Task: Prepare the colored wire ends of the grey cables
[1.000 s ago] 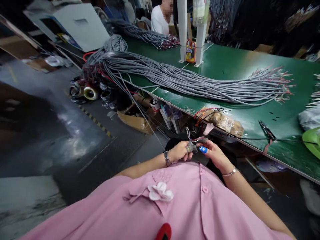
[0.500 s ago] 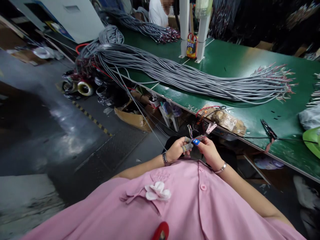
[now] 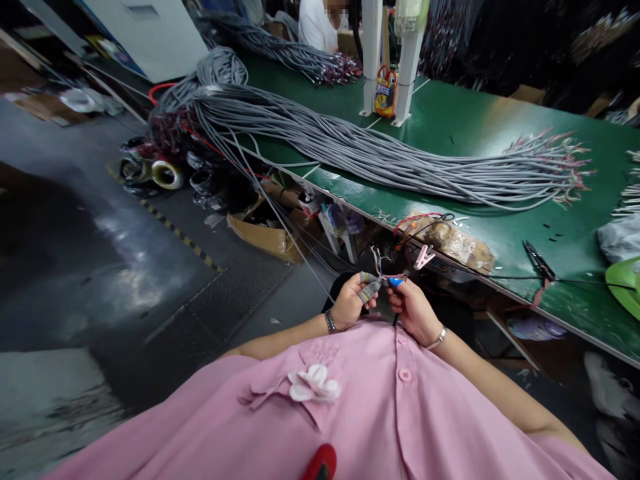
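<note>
Close to my body, my left hand (image 3: 351,301) pinches the end of a grey cable with grey-covered thumb and finger. Thin coloured wires (image 3: 379,259) fan upward from that pinch. My right hand (image 3: 414,311), a blue cover on its thumb, is closed right beside it on wires of the same end; a reddish strand shows just above the thumb. Fingers hide the exact point where the wires are gripped. A pink clip (image 3: 424,257) stands at the bench edge, a little beyond my right hand.
A long bundle of grey cables (image 3: 350,147) lies across the green bench (image 3: 480,110). Pliers (image 3: 539,260) and a taped block (image 3: 457,243) are near its front edge. Below stand a cardboard box (image 3: 260,233) and tape rolls (image 3: 167,175). A person in white (image 3: 316,27) is behind.
My hands have drawn slightly apart, the right shifting a little to the right. The coloured wires now fan out more, and the view has shifted slightly.
</note>
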`<state>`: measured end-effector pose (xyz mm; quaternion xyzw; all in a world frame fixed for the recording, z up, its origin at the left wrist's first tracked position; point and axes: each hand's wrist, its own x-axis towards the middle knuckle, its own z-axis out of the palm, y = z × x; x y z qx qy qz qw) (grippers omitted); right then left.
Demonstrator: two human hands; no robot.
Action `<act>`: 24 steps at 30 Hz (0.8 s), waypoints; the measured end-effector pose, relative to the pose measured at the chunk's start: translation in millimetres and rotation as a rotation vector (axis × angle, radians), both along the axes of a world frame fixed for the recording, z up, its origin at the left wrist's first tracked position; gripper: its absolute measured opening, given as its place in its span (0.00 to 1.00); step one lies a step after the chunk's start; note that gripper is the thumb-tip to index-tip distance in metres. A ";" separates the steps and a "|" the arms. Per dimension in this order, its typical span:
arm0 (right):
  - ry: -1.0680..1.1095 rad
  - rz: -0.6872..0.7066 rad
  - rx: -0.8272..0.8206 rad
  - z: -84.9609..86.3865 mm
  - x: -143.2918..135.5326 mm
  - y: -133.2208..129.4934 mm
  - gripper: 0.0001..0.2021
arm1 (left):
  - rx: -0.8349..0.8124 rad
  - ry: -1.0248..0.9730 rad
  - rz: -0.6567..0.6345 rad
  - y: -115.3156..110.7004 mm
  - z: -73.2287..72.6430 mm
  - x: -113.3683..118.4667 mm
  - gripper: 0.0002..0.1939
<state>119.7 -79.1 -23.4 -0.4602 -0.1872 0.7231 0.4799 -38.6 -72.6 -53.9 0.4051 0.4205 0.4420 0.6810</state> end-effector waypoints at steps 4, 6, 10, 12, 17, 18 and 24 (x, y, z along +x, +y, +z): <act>-0.012 0.033 -0.083 -3.3 0.2 1.6 0.13 | 0.033 0.000 0.034 -0.2 0.2 -1.0 0.22; 0.009 0.117 -0.140 -5.8 1.2 4.1 0.12 | 0.088 0.010 0.021 -1.1 0.6 -1.5 0.22; 0.006 0.203 -0.190 -16.7 3.1 11.6 0.11 | 0.187 -0.018 -0.036 -3.5 3.3 -2.7 0.23; -0.026 0.162 -0.214 -23.3 4.9 14.5 0.11 | 0.198 -0.021 -0.046 -3.4 6.0 -3.4 0.23; 0.029 0.117 -0.072 -19.6 10.6 13.6 0.12 | 0.111 -0.085 -0.006 3.9 11.3 -7.3 0.20; 0.040 0.122 0.001 -14.5 10.8 12.4 0.13 | 0.068 -0.120 -0.003 5.5 11.3 -8.5 0.20; 0.109 0.191 0.176 13.2 3.4 8.8 0.21 | -0.123 -0.279 -0.151 4.2 6.7 -13.3 0.24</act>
